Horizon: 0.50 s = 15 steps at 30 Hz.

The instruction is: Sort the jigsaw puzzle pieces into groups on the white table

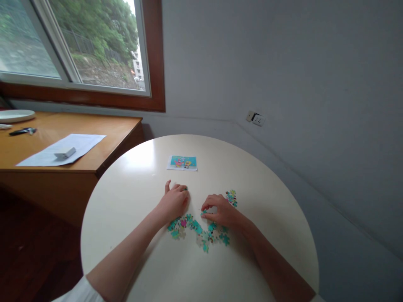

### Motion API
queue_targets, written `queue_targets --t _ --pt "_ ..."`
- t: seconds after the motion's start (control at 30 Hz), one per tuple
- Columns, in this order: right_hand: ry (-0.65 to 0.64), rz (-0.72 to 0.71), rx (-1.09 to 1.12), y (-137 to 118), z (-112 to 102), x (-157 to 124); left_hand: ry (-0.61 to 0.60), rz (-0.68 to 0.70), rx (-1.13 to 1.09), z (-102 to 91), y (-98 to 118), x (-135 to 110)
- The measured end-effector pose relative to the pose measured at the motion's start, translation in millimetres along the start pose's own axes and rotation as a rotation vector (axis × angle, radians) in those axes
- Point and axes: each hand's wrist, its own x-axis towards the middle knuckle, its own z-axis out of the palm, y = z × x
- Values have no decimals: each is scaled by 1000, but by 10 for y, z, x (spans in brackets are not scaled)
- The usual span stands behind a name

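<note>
Jigsaw puzzle pieces [197, 227], mostly teal with some pink and pale ones, lie loosely heaped on the round white table [132, 180] between my forearms. My left hand [174, 201] is beyond the heap's left side, its fingers curled and a small dark teal puzzle piece [185, 188] showing at the fingertips. Over the right side of the heap, my right hand [222, 211] pinches a teal puzzle piece [204, 213] between thumb and forefinger. More puzzle pieces [232, 197] lie just past the right knuckles; the hand covers some of the pieces.
A small picture card [182, 162] with a pink and a yellow cartoon figure lies farther back on the table. To the left stands a wooden desk [119, 130] with a paper sheet [85, 140], a small white box [65, 152] and a white plate [19, 115].
</note>
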Motion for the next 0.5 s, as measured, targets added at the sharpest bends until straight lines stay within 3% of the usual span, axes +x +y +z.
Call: queue_targets --t 0.13,0.27,0.5 --pt "70 34 -48 62 34 25 0 21 -113 -21 63 -2" --pt "103 39 -63 99 56 34 -86 82 -218 -64 128 -14" --pt "175 29 -97 188 71 43 -97 105 -251 -63 158 -13"
